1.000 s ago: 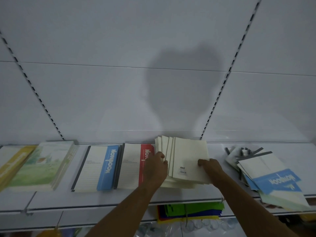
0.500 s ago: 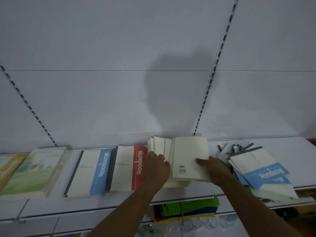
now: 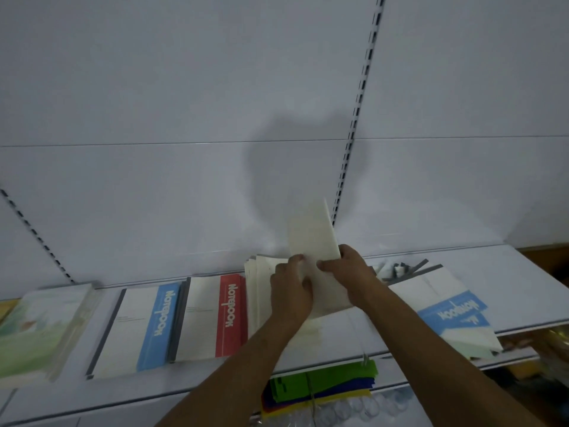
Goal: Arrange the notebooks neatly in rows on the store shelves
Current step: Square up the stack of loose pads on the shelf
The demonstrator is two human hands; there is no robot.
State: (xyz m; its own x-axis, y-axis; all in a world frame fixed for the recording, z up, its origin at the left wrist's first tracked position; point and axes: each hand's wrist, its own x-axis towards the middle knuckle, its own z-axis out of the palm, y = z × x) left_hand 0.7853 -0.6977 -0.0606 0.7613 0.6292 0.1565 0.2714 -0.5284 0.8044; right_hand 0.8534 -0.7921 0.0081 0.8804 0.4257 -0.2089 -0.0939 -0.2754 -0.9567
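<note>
Two-handed work, taken from the front edge backward. Below the shelf's front edge (image 3: pixel 184 388), coloured sheets (image 3: pixel 320 386) on a lower level: ready to catch anything dropped, awkward to fish out again.

Along the shelf, left to right: green illustrated notebooks (image 3: pixel 37 328) at the left end, then a blue-banded notebook (image 3: pixel 157 318) and a red-banded notebook (image 3: pixel 228 306) lying flat side by side, then the cream stack (image 3: pixel 261 291) touching the red one. Toward the right end, a messy pile (image 3: pixel 446 306), fanned and crooked, partly overhanging the front edge. Likely to slide off if nudged by the right forearm.

Midway back, left hand (image 3: pixel 291 291) with fingers curled onto the lower left of a raised cream notebook (image 3: pixel 312 235); right hand (image 3: pixel 348 275) gripping its lower right corner, fingers wrapped over the edge. Held tilted up off the stack, top edge reaching toward the back panel (image 3: pixel 184 180) near the slotted upright (image 3: pixel 354 134).

Risks, as judged: grip only at the bottom edge, so a thin cover may flop or bend; loose sheets below, already splayed at the far edge, could shift leftward and push the red-banded one out of line; set down carelessly, would leave the stack uneven rather than squared.
</note>
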